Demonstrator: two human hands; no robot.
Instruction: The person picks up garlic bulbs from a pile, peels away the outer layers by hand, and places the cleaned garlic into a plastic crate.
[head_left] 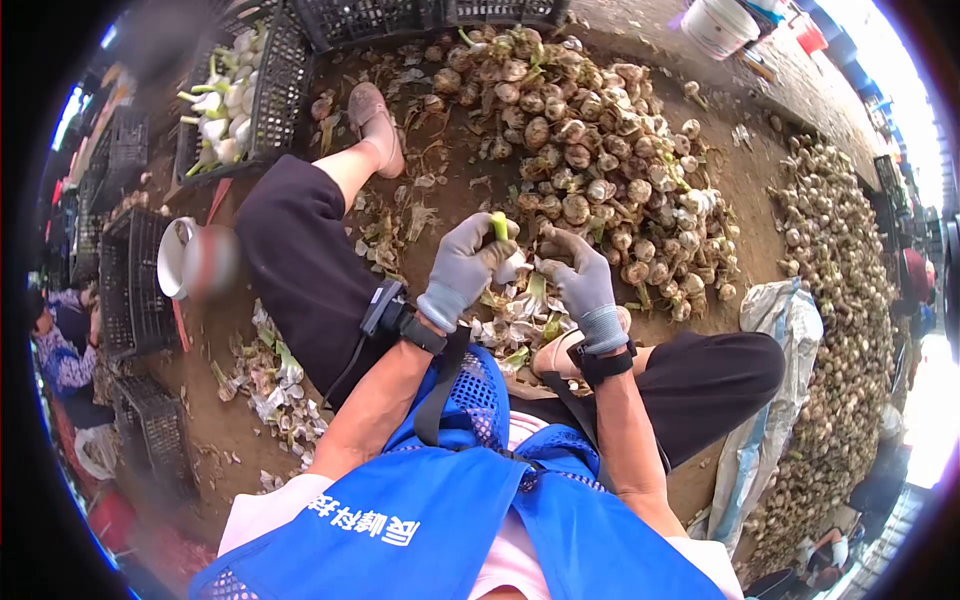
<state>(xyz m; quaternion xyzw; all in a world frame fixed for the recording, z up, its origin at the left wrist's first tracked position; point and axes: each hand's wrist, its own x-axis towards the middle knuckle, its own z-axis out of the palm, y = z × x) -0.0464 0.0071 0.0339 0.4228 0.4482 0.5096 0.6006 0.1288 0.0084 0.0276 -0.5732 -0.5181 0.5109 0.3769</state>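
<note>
My left hand (468, 262), in a grey glove, is closed round a garlic bulb (510, 268) whose green stem (499, 226) sticks up between the fingers. Close beside it, my right hand (578, 268), also gloved, has its fingers pinched together at the bulb's right side; whatever lies between those fingertips is too small to make out. White and brown peelings (520, 318) lie on the ground just below both hands. Beyond the hands rises a large pile of unpeeled garlic (600, 160).
A black crate (287, 95) holds peeled garlic with green stems at the upper left. Left of my leg are a white bucket (175, 258) and empty crates (133, 285). A white sack (770, 400) and a longer garlic heap (835, 340) lie right. A person (65, 345) sits far left.
</note>
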